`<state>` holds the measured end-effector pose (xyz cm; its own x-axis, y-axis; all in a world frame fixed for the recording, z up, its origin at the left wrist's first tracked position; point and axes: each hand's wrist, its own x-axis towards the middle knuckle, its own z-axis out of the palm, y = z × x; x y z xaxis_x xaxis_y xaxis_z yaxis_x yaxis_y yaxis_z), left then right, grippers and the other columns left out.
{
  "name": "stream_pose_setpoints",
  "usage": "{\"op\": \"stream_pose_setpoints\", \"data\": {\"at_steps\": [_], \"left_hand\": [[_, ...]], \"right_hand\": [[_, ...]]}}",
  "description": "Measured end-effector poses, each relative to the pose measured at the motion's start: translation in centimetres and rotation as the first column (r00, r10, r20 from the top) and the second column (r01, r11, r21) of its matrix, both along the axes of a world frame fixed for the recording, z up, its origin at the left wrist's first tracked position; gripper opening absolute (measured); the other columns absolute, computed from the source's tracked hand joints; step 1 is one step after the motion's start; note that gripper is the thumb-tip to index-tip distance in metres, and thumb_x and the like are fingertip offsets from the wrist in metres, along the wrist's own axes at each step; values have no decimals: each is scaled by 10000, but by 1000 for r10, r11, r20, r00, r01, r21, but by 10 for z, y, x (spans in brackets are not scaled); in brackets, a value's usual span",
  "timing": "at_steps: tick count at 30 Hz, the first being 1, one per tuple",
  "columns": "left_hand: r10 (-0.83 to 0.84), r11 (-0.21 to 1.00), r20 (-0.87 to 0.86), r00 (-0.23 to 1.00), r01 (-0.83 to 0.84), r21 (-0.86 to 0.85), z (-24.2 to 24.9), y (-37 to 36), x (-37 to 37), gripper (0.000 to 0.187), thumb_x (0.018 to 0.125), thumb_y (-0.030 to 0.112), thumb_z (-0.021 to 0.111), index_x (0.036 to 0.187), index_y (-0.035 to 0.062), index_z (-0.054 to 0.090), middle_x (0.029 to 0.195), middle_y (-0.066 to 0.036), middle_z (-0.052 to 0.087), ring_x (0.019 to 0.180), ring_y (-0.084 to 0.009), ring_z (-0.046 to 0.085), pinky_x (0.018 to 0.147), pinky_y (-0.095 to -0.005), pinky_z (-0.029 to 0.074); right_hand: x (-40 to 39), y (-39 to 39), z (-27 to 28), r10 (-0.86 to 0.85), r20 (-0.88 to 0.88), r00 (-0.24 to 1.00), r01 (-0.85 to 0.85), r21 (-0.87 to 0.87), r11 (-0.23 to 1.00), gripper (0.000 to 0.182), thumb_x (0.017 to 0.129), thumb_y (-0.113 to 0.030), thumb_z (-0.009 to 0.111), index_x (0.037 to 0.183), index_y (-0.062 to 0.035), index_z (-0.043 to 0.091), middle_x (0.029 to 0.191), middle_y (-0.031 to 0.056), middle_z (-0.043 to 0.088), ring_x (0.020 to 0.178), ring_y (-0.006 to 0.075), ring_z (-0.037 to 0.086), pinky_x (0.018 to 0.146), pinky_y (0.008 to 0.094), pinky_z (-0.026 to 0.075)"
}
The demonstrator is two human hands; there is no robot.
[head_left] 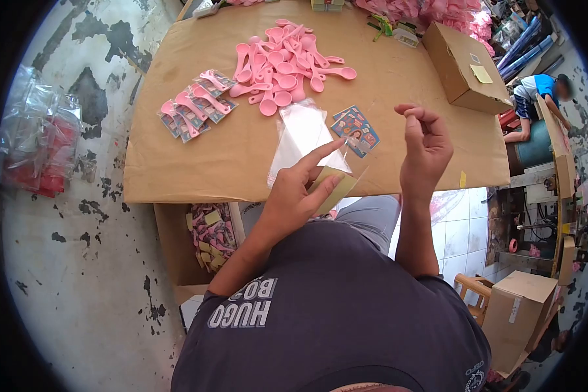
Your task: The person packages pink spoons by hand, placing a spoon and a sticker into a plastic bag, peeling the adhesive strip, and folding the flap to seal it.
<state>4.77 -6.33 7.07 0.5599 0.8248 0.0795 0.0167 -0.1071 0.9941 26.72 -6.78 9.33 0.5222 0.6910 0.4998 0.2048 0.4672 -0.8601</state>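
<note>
My left hand is closed around a pale yellow card near the table's front edge, its index finger stretched forward. Under and beyond that finger lies a stack of clear plastic bags. To the right of the bags, blue printed cards lie on the table. My right hand is raised over the right part of the table, fingers curled toward the thumb, with nothing visible between them. A heap of pink measuring spoons sits further back.
Bagged pink spoons with cards lie at the left. A cardboard box stands back right. Below the table, an open box holds more packed pieces. Another carton stands lower right. A person in blue sits far right.
</note>
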Motion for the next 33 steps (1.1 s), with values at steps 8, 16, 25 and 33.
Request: {"op": "stream_pose_setpoints", "data": {"at_steps": [8,16,25,33], "left_hand": [[31,994,89,996,-21,-107,12,-1,-2,609,1005,88,623,1579,161,433,861,-102,764,756,-39,614,683,-248,501],[21,999,73,997,-20,-25,6,0,2,607,1002,86,626,1576,145,439,854,-120,761,739,-51,623,680,-263,500],[-50,994,-29,998,47,-101,19,-1,0,549,1021,74,621,1539,37,441,1021,-145,770,864,-69,668,718,-230,524],[126,965,323,938,-41,-258,14,6,-2,232,1035,99,608,1213,-45,578,1225,-220,708,961,-175,728,722,-297,644]], "right_hand": [[-30,-9,6,-39,735,677,1,52,999,238,792,-31,775,1024,-70,742,1289,115,653,1153,315,602,981,426,481],[-33,-3,-5,-161,770,618,81,141,987,211,774,-27,782,978,-67,747,1239,65,687,1140,291,606,956,424,477],[-21,-5,1,-52,472,880,34,47,998,130,842,45,705,957,-10,681,1131,157,721,1059,284,682,942,394,532],[20,-3,-8,319,-386,866,-246,226,943,61,976,30,529,980,-10,574,975,160,682,827,167,636,777,297,512]]}}
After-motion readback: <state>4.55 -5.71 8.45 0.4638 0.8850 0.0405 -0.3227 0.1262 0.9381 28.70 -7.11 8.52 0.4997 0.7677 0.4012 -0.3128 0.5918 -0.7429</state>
